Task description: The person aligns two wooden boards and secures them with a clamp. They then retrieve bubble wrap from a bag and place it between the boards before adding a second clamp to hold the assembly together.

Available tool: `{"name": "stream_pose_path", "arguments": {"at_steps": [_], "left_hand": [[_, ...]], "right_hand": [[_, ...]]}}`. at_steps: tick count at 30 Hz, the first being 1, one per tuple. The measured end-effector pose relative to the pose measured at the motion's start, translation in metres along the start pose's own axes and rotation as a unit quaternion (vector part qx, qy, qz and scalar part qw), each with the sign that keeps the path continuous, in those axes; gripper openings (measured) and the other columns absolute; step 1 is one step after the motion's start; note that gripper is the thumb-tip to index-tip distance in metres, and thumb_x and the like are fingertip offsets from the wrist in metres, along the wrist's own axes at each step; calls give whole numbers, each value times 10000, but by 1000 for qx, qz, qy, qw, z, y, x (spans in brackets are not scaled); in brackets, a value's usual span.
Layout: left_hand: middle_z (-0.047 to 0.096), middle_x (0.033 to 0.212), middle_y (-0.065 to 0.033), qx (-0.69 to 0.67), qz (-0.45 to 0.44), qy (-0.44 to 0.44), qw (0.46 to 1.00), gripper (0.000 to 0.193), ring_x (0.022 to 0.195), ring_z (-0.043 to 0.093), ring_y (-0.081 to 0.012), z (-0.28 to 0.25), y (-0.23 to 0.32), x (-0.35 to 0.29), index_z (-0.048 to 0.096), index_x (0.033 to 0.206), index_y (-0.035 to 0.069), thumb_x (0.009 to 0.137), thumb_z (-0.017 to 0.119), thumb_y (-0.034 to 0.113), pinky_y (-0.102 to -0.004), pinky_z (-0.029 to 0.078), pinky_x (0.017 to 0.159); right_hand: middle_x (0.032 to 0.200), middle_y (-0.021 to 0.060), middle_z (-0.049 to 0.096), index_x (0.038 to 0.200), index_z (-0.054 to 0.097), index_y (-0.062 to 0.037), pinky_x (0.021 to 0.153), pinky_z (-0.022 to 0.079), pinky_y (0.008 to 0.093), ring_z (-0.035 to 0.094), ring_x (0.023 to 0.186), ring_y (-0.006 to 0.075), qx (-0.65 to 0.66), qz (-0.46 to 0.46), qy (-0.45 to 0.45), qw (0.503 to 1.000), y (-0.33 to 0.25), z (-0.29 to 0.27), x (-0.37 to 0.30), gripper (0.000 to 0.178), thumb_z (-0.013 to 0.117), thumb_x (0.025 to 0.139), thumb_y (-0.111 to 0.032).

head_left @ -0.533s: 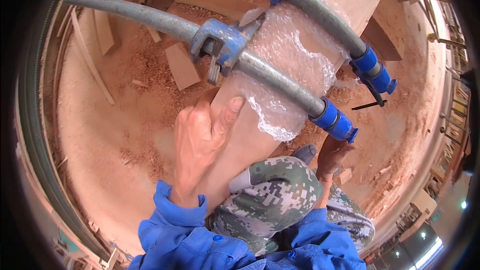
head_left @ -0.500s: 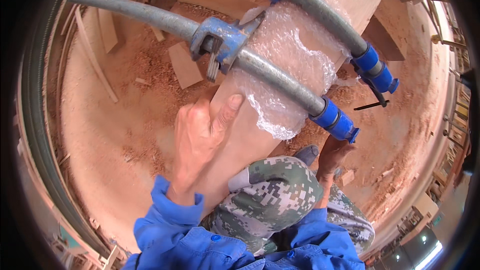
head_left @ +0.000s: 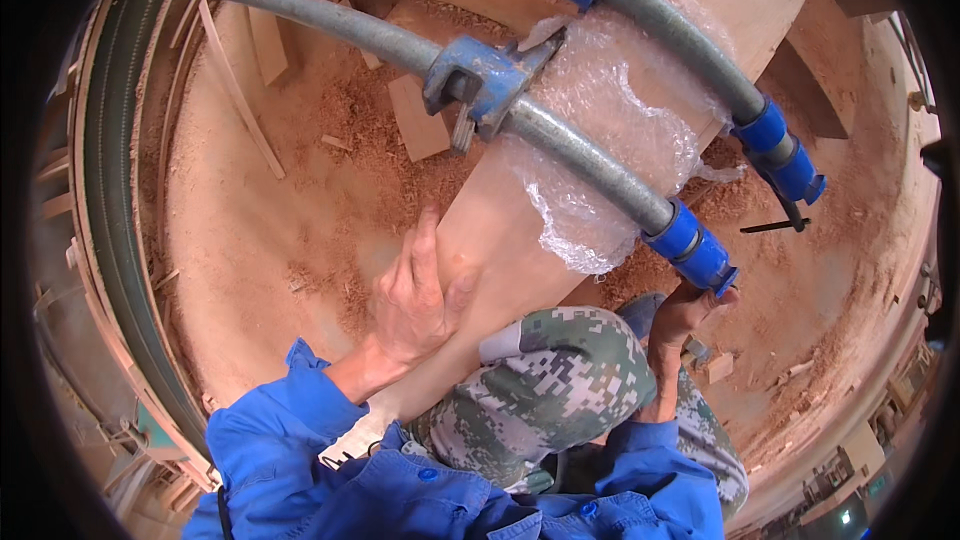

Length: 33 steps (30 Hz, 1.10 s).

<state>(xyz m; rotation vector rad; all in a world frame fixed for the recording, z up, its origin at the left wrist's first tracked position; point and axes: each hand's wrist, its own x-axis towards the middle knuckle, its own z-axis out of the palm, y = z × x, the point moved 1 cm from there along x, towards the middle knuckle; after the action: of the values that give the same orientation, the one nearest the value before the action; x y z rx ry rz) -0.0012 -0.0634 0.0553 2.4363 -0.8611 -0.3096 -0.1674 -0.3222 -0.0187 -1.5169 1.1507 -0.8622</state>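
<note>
A long pale wooden board (head_left: pixel 505 230) slants across my lap, its far part wrapped in clear plastic film (head_left: pixel 600 90). Across the film lies a pipe clamp (head_left: pixel 590 165) with a worn blue sliding jaw and a blue end fitting. A second pipe clamp (head_left: pixel 690 40) crosses farther up. My left hand (head_left: pixel 415 305) is closed on the board's left edge, thumb on the upper face and fingers along the side. At the nearer clamp's blue end, my right hand (head_left: pixel 685 318) has its fingers closed around the underside, partly hidden by that fitting.
My camouflage-clad knee (head_left: pixel 560 370) rises beside the board. Wood shavings and offcuts (head_left: pixel 418 118) cover the floor around. A long green-grey machine part or rail (head_left: pixel 115 170) curves along the left. A dark wooden piece stands beyond the second clamp.
My left hand has slid slightly nearer along the board's edge, its fingers now showing at the side. The whole view has shifted, so board and clamps appear farther right. My right hand stays at the clamp end.
</note>
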Motion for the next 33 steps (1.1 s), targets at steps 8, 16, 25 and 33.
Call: {"name": "stream_pose_path", "arguments": {"at_steps": [8, 16, 25, 33], "left_hand": [[593, 1041, -253, -39, 13, 27, 999, 698, 762, 648, -401, -3, -5, -5, 329, 1420, -87, 961, 560, 386, -437, 535, 592], [578, 1118, -254, 8, 6, 36, 999, 679, 885, 653, -385, -5, 5, -2, 346, 1433, -56, 964, 560, 388, -433, 560, 721], [330, 1538, -199, 99, 250, -65, 961, 578, 1417, 331, -367, -9, 14, -4, 348, 1479, 13, 990, 476, 293, -498, 225, 1171], [335, 1542, -175, 128, 200, -88, 968, 582, 1439, 301, -342, -7, 17, -9, 349, 1489, 32, 970, 456, 273, -496, 225, 1172]], "right_hand": [[624, -22, 387, 644, 366, -115, 536, 343, 276, 375, 564, 109, 13, 42, -139, 989, -50, -25, -2, 633, 319, 990, -642], [591, -15, 371, 654, 364, -113, 524, 365, 274, 380, 535, 115, 62, 38, -87, 994, -9, -18, 3, 631, 303, 996, -639], [695, 7, 450, 749, 512, -93, 677, 400, 302, 452, 681, 143, 155, 32, -143, 977, -24, 1, -4, 650, 334, 962, -681], [774, -9, 513, 899, 544, -73, 671, 405, 283, 467, 701, 115, 34, 156, -33, 987, 10, -14, -20, 721, 261, 936, -735]]}}
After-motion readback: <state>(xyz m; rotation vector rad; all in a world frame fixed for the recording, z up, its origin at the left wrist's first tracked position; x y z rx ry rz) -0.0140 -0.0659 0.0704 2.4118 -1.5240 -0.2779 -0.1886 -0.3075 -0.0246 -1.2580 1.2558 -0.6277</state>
